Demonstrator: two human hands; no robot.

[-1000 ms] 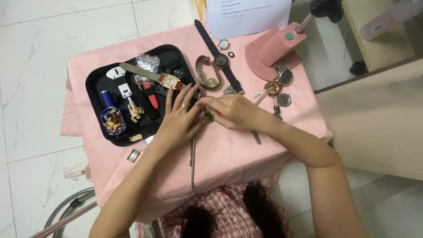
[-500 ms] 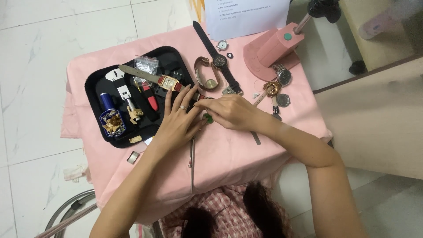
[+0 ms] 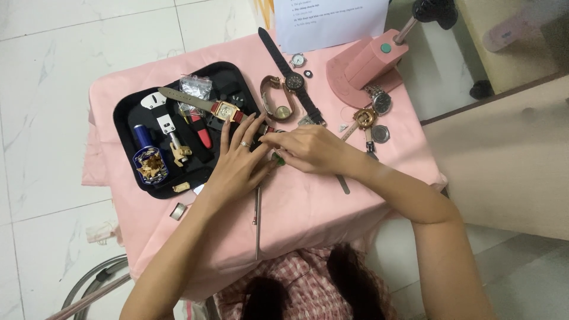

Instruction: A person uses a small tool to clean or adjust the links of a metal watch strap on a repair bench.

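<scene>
— Hands, where?
— Left hand (image 3: 240, 169) and right hand (image 3: 311, 151) meet on the pink desk (image 3: 308, 207), fingers pinched around a small green piece (image 3: 277, 159) beside the black tray (image 3: 127, 118).

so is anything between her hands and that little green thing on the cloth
Nothing visible. Both the left hand and the right hand already meet at the green piece, fingertips right by it. The long metal tool lies below it, out of the way.
</scene>
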